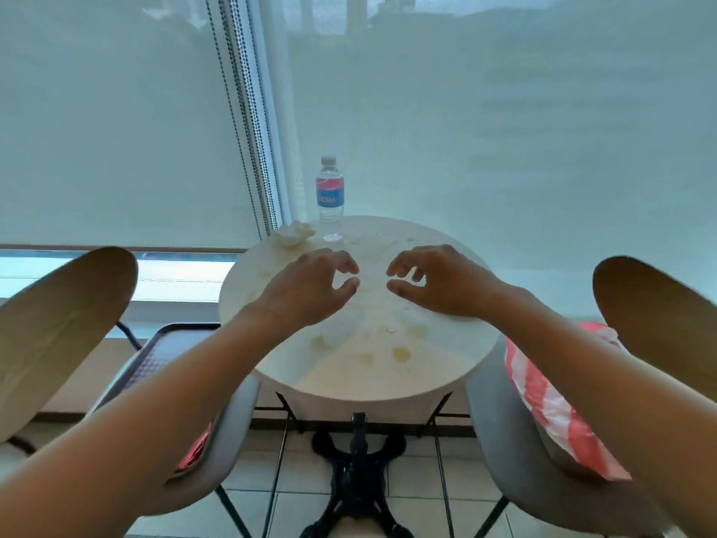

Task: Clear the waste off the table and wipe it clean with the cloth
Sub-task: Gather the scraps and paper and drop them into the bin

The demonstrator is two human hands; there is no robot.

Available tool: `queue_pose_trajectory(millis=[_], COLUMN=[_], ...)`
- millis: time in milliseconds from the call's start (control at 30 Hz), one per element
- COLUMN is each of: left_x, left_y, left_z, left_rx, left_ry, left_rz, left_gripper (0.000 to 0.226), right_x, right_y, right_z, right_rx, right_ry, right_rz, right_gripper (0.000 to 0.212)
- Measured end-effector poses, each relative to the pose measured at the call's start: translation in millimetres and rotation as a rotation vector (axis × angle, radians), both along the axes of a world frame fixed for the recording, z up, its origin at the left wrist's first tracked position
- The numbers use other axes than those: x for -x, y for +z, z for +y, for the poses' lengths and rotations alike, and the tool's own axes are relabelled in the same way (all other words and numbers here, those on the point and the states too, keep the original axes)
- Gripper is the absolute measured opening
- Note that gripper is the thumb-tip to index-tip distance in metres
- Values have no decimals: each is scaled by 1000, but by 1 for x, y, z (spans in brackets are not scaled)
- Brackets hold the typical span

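Observation:
A small round cream table (446, 366) carries yellowish stains and crumbs (401, 354). At its far left edge lies a crumpled white tissue (291, 233). Beside it a clear water bottle (330, 198) with a blue and red label stands upright. My left hand (310, 287) and my right hand (434, 279) hover over the middle of the table, fingers curled and apart, holding nothing. No cloth shows on the tabletop.
A grey chair on the left holds a dark tray (163, 355) with something red under it. The grey chair on the right holds a red and white striped plastic bag (551, 413). Window blinds rise close behind the table. The black table base (359, 471) stands on tiled floor.

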State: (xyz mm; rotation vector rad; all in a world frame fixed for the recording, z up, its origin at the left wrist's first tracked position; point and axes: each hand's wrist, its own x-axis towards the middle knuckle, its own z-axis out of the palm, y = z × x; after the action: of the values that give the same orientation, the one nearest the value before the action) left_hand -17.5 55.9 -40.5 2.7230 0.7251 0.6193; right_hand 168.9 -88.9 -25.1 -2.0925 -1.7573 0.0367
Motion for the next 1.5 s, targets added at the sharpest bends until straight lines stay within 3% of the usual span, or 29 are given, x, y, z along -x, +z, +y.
queue_pose_trajectory(millis=[300,833,1033,1200,1500], left_x=[47,19,16,19,22], left_y=[-6,-36,-43,-47,-43], left_z=[63,139,156,164,160], left_rx=[19,134,141,140,160], left_ry=[66,316,368,388,391], left_rz=[-68,-111,-130,-135,-164], left_gripper=[28,41,41,38,41], right_x=[43,18,12,9,14], right_y=[-6,-30,-44,-49,-35], right_z=[78,243,285,299,282], right_rx=[25,74,103,60,-52], right_ry=[72,269,312,324,331], right_rz=[6,-39,-136,-164,23], right_gripper=[29,54,52,34,33])
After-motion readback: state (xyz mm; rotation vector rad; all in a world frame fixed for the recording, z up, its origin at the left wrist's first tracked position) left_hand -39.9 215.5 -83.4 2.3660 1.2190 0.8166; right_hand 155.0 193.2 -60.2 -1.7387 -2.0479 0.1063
